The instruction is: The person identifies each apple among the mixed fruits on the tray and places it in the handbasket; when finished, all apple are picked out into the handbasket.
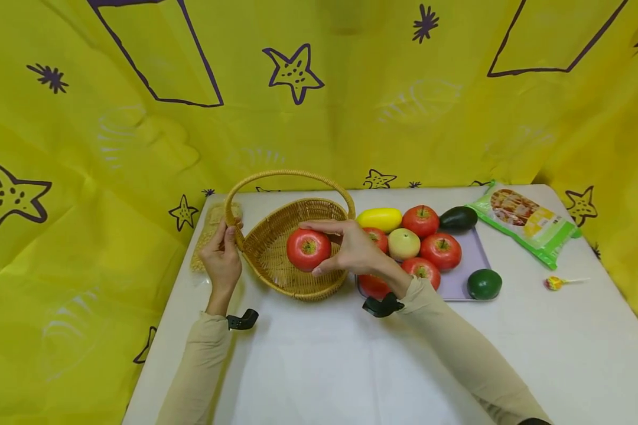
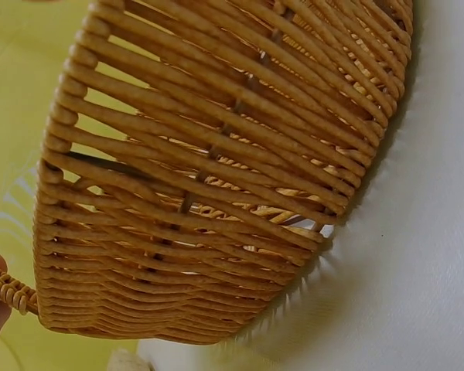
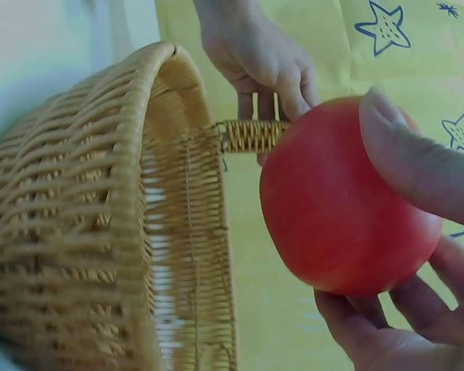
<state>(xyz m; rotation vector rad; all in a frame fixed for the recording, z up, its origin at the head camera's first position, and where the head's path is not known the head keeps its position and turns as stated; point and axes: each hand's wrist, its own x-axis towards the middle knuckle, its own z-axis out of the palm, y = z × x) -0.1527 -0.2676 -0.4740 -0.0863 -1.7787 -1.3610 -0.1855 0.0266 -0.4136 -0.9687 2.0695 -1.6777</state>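
Observation:
A red apple (image 1: pixel 308 249) is held over the wicker basket (image 1: pixel 276 277) by my right hand (image 1: pixel 353 248), thumb on one side and fingers on the other. In the right wrist view the apple (image 3: pixel 348 197) is beside the basket's rim, apart from it. My left hand (image 1: pixel 222 260) grips the lower left end of the basket's arched handle (image 1: pixel 289 173). Only a bit of that hand shows in the left wrist view, where the basket's woven side (image 2: pixel 216 154) fills most of the picture. No fruit is seen inside the basket.
Right of the basket, a lilac tray (image 1: pixel 470 251) bears several red apples (image 1: pixel 441 251), a pale round fruit (image 1: pixel 403 244), a yellow fruit (image 1: pixel 380 219), and dark green avocado-like pieces (image 1: pixel 484 284). Farther right lie a green food packet (image 1: pixel 529 221) and a lollipop (image 1: pixel 555 283). A clear packet (image 1: pixel 198 260) lies left.

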